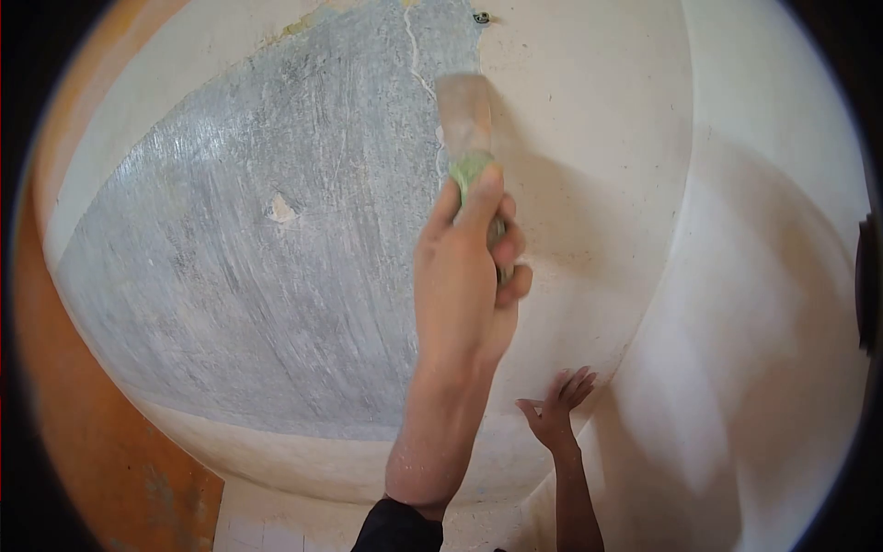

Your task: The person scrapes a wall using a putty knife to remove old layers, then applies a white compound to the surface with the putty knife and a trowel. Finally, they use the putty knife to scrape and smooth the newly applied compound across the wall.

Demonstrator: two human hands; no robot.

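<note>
My left hand (464, 267) grips the green handle of a scraper (465, 115), a putty knife with a wide flat blade pointing up. The blade, a little blurred, lies over the right border of a grey patch (276, 239) on the pale wall (579, 120). Close by the blade a ragged whitish line (416, 57) runs down that border. Lower right, my right hand (558, 403) rests on the wall near the corner, open, its fingers stretched and thumb out to the left.
A pale chipped spot (280, 210) shows inside the grey patch. Above the blade is a small metal fitting (481, 17) on the wall. An orange-brown surface (120, 442) borders the lower left; an adjoining white wall (736, 304) with shadows stands at right, a dark object (865, 285) at its edge.
</note>
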